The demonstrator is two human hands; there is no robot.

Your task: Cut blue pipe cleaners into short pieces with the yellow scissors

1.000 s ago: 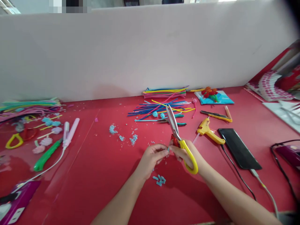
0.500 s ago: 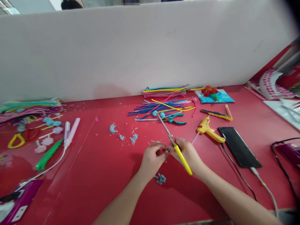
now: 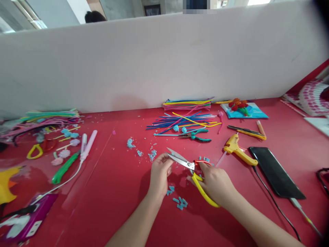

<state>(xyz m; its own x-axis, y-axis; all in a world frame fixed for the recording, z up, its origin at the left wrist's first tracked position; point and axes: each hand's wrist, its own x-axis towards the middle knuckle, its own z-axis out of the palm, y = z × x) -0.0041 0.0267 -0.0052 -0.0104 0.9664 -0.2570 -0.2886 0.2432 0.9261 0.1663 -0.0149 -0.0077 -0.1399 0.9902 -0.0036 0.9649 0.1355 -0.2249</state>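
Scissors (image 3: 181, 160) with one yellow and one red handle are in my right hand (image 3: 216, 181), their blades slightly parted and pointing left. Close to the blade tips, my left hand (image 3: 159, 175) has its fingers curled together; anything between them is too small or hidden to make out. Short cut blue pipe cleaner pieces (image 3: 182, 203) lie on the red table (image 3: 110, 202) between my forearms. More blue bits show beyond my right hand. Past my left hand are small heaps of blue fluff (image 3: 152, 155).
Teal-handled pliers (image 3: 196, 135) lie before loose pipe cleaners (image 3: 180, 120). To the right are a yellow glue gun (image 3: 239, 150), a corded phone (image 3: 275, 171) and a craft knife (image 3: 246, 132). On the left lie a green-handled tool (image 3: 65, 168) and a pink corded tool (image 3: 88, 145). A white partition (image 3: 154, 61) stands behind.
The scissors have swung from pointing away to pointing left, and their blades have parted. My hands have moved apart, and more blue pieces show on the table. The view has shifted.
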